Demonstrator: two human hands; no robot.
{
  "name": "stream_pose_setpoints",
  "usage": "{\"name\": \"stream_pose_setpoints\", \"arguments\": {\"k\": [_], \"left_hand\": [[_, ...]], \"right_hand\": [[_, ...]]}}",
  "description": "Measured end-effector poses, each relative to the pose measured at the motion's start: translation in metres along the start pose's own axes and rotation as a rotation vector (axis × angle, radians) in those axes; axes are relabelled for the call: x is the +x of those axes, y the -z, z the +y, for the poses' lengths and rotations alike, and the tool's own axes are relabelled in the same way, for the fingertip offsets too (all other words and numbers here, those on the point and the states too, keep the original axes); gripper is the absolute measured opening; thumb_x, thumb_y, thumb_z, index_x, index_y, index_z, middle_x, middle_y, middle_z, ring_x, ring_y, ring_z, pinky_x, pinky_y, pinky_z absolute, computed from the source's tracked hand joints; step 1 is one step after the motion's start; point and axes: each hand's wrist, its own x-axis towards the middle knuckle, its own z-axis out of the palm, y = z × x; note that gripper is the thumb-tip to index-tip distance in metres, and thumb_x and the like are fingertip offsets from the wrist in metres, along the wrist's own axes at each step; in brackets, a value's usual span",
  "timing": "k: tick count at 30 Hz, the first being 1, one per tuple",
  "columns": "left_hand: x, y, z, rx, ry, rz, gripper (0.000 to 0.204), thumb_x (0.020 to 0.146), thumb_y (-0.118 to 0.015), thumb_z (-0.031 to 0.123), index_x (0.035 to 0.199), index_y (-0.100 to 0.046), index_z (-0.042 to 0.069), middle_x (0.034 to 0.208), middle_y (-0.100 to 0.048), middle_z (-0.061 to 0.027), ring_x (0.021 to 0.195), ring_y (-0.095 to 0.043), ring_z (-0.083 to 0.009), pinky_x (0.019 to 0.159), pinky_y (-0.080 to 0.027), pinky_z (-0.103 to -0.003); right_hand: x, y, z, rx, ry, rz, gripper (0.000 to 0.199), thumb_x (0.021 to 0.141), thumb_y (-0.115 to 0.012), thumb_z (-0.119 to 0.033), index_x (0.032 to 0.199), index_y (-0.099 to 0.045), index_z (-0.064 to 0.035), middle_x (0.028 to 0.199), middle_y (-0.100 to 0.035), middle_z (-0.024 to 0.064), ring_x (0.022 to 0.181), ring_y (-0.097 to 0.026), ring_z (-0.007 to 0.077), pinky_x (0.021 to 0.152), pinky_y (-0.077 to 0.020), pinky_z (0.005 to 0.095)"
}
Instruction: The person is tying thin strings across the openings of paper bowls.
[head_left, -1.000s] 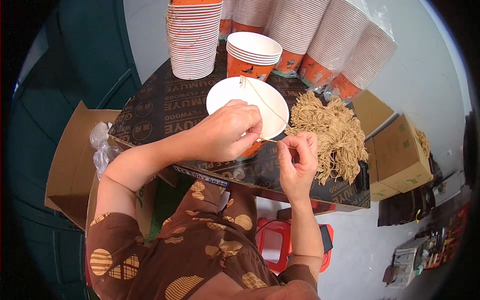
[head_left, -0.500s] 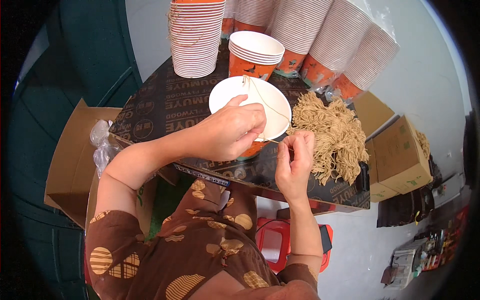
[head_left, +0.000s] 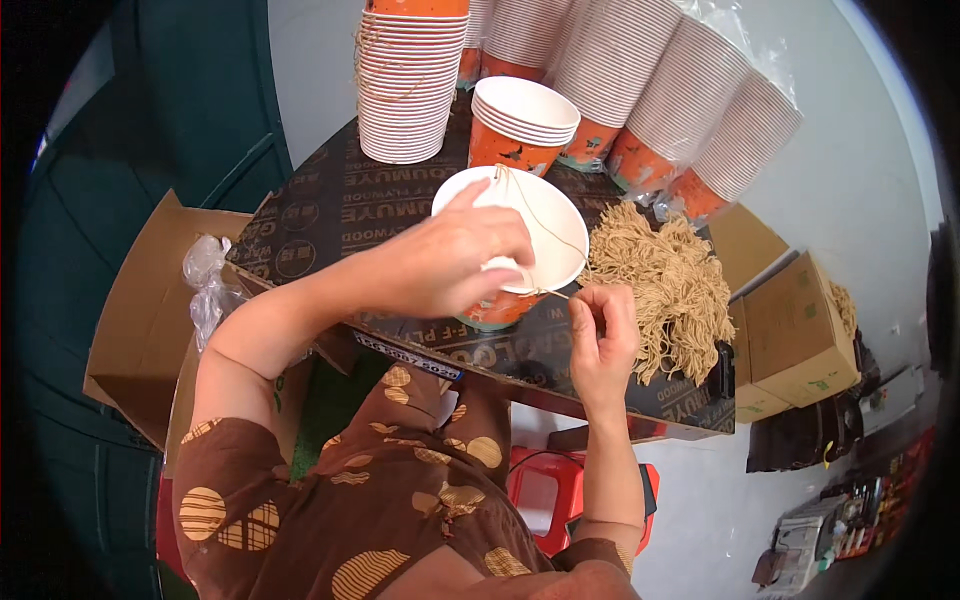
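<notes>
Your left hand (head_left: 450, 265) is clamped on the rim of the orange paper cup (head_left: 515, 250), holding it tilted at the near edge of the dark board (head_left: 330, 215). Right hand (head_left: 603, 335) is pinched shut on the tan string (head_left: 545, 225) arcing across the cup mouth (handle-fitting step, I'd judge). Next probably needs that end seated at the rim. String bundle (head_left: 670, 290) lies just right; cup stacks (head_left: 410, 85) behind.

Our left hand (head_left: 455, 260) reaches forward from a bent elbow, palm down, fingers curled in a grip. Our right hand (head_left: 603, 335) stands upright beside it, fingertips pinched together.
</notes>
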Motion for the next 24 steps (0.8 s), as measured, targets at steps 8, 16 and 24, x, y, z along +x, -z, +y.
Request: {"name": "stream_pose_setpoints", "arguments": {"k": [8, 16, 24], "left_hand": [[0.002, 0.046, -0.055, -0.042, 0.475, 0.171, 0.017, 0.094, -0.055, 0.007, 0.100, -0.066, -0.005, 0.089, -0.066, -0.0085, 0.077, -0.061, -0.0152, 0.071, -0.051, -0.029], [0.025, 0.045, -0.112, -0.462, 0.982, -0.092, 0.032, 0.090, -0.064, 0.023, 0.084, -0.068, -0.008, 0.072, -0.067, -0.0095, 0.051, -0.059, -0.0125, 0.042, -0.052, -0.026], [0.000, 0.054, -0.058, -0.417, 1.137, -0.300, 0.037, 0.091, -0.061, 0.028, 0.069, -0.063, -0.003, 0.057, -0.063, -0.0086, 0.039, -0.057, -0.0137, 0.036, -0.049, -0.027]], "right_hand": [[-0.042, 0.030, 0.020, -0.100, -0.036, 0.060, 0.015, 0.089, -0.060, 0.004, 0.103, -0.063, 0.0009, 0.105, -0.056, 0.0117, 0.082, -0.054, 0.0185, 0.070, -0.0463, 0.0283], [-0.088, 0.062, 0.062, 0.072, -0.417, 0.049, 0.017, 0.097, -0.056, -0.005, 0.085, -0.065, 0.0045, 0.082, -0.060, 0.0062, 0.069, -0.053, 0.0126, 0.063, -0.0422, 0.0264], [-0.095, 0.068, 0.067, 0.134, -0.427, 0.085, 0.020, 0.098, -0.057, -0.006, 0.082, -0.065, 0.0035, 0.082, -0.059, 0.0043, 0.068, -0.050, 0.0092, 0.061, -0.0390, 0.0241]]}}
